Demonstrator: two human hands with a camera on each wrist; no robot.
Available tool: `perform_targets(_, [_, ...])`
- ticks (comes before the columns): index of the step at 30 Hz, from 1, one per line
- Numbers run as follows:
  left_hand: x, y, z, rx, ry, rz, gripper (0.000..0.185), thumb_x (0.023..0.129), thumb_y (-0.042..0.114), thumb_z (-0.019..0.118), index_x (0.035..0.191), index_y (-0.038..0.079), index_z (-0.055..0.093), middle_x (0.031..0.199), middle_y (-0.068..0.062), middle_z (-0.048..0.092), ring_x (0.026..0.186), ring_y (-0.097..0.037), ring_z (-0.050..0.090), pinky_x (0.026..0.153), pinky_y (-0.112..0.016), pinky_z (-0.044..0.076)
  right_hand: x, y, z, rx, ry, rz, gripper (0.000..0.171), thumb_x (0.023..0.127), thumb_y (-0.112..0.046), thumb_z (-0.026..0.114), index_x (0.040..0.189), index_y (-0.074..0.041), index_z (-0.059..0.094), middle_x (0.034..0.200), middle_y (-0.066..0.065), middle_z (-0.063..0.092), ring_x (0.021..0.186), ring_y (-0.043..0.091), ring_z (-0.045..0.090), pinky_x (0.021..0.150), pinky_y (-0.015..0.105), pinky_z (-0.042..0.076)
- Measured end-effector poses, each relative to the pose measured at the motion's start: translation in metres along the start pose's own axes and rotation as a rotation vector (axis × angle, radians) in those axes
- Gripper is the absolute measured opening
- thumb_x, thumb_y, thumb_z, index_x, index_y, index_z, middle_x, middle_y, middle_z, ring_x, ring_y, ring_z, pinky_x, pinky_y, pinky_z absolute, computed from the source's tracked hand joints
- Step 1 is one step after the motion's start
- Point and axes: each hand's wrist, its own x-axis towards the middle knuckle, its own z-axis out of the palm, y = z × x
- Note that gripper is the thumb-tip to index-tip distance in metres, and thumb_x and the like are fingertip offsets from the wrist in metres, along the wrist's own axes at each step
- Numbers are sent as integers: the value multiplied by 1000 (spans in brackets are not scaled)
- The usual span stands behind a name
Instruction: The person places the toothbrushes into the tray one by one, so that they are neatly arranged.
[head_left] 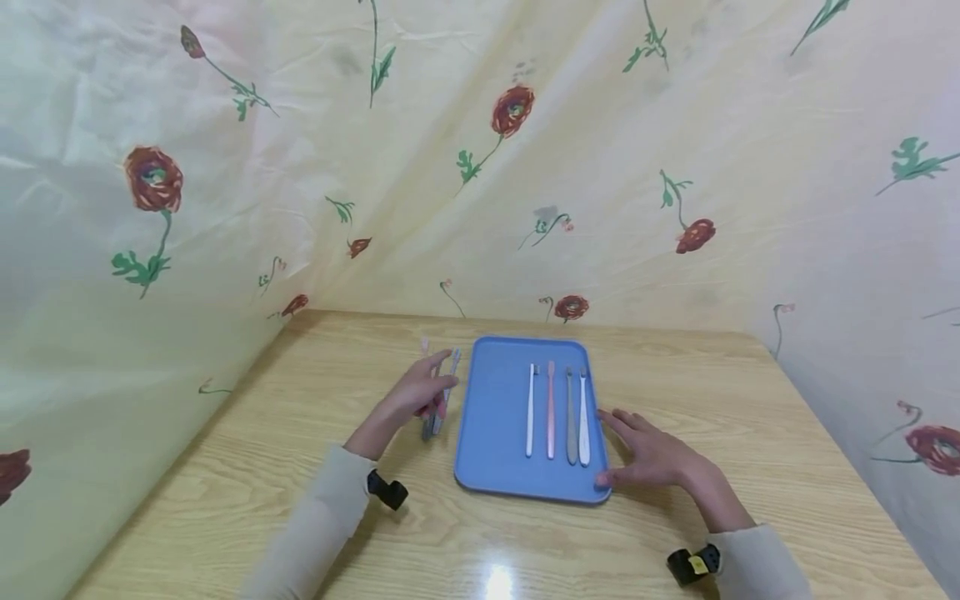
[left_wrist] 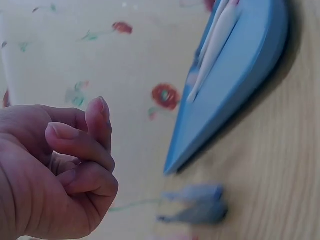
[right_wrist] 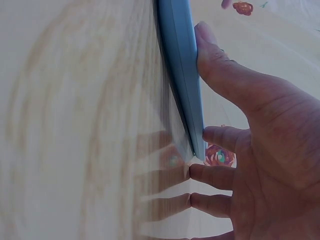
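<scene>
On the table left of the blue tray (head_left: 495,417) lie several toothbrushes, among them a light blue one (head_left: 454,363) and a grey one (head_left: 427,429). Over them is my left hand (head_left: 420,390), index finger reaching forward, the other fingers loosely bent. The left wrist view shows nothing in its grasp, with blurred blue (left_wrist: 195,192) and grey (left_wrist: 200,212) handles beyond. In the tray, a white toothbrush (head_left: 530,417), a pink one (head_left: 551,417), a grey one (head_left: 572,433) and another white one (head_left: 584,425) lie side by side. My right hand (head_left: 648,450) touches the tray's right side, thumb at the near corner, fingers spread.
The light wooden table (head_left: 337,358) carries the tray and toothbrushes. A flowered cloth (head_left: 420,208) hangs behind the table and along both sides. Each wrist wears a small black camera (head_left: 387,490).
</scene>
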Motion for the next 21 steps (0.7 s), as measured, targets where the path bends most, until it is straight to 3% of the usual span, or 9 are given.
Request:
perform_targets(8, [-6, -9, -31, -34, 68, 17, 70, 102, 19, 54, 162, 16, 17, 46, 2, 54, 34, -5, 40, 37, -19, 31, 3, 3, 2, 5, 3, -1, 109, 75, -63, 77, 156, -7, 31, 155, 38, 29, 141, 64, 26, 101, 78, 36])
perform_targets(21, [4, -32, -42, 9, 153, -41, 73, 100, 23, 57, 161, 13, 18, 50, 0, 56, 38, -6, 39, 40, -19, 29, 2, 2, 1, 12, 5, -26, 108, 76, -59, 78, 156, -5, 31, 155, 39, 29, 140, 64, 27, 100, 77, 37])
